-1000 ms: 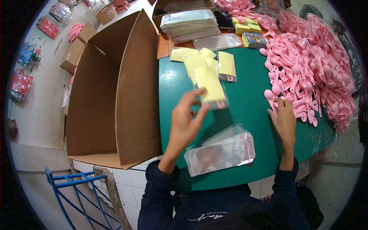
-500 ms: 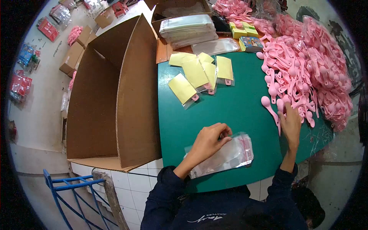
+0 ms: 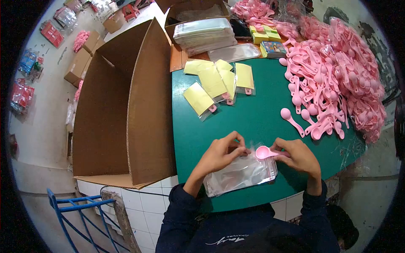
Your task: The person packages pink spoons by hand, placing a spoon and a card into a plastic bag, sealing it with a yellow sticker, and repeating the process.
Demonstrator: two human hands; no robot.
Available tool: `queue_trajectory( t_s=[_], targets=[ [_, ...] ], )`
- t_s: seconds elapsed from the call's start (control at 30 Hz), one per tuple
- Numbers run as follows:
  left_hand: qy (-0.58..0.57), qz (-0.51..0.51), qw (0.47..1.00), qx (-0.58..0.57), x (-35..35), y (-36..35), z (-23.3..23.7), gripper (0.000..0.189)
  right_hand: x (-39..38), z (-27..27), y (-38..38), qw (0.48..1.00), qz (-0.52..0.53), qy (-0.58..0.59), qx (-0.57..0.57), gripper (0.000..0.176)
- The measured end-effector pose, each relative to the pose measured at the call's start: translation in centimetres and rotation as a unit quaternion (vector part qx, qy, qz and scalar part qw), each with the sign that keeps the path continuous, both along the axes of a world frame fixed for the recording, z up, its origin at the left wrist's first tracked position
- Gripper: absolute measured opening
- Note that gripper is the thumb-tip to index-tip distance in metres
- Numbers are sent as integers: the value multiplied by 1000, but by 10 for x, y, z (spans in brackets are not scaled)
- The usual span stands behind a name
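My right hand (image 3: 298, 157) grips a pink plastic spoon (image 3: 264, 152) by its handle, with the round bowl pointing left over the bags. Just left of it, my left hand (image 3: 222, 152) is closed in a pinch on the edge of a clear plastic bag (image 3: 253, 148). Under both hands lies a stack of clear resealable bags (image 3: 236, 179) near the table's front edge. A single pink spoon (image 3: 292, 122) rests beyond my right hand, beside a large heap of similar spoons (image 3: 320, 80).
Bags with yellow cards (image 3: 198, 99) lie at the back left of the green table (image 3: 261, 114). Behind them are a thick stack of plastic sleeves (image 3: 204, 33) and small card stacks (image 3: 273, 49). A tall open cardboard box (image 3: 149, 109) stands against the table's left side.
My right hand has come left from the heap with a pink spoon to the bags. My left hand has stayed over the stack and now pinches a bag's edge.
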State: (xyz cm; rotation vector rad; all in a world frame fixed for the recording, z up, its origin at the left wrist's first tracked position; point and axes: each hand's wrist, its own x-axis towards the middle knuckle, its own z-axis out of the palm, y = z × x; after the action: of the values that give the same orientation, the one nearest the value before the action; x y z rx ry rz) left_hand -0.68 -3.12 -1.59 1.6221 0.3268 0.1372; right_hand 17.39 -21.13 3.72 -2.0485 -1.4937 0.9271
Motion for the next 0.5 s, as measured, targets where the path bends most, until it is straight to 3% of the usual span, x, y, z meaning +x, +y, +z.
queue_trajectory(
  t_s=[0.13, 0.23, 0.33, 0.5],
  targets=[
    [-17, -3, 986, -164, -1, 9, -2, 13, -1, 6, 2, 993, -15, 5, 116, 18],
    [25, 10, 993, -112, 0, 8, 4, 18, -8, 18, 9, 980, -94, 87, 155, 17],
    [-11, 54, 988, -143, 1, 5, 0, 24, -8, 9, 10, 963, -176, 109, 172, 16],
    [-5, 68, 987, -146, 3, 5, -5, 26, -9, 11, 16, 965, -116, 102, 211, 12]
  ],
)
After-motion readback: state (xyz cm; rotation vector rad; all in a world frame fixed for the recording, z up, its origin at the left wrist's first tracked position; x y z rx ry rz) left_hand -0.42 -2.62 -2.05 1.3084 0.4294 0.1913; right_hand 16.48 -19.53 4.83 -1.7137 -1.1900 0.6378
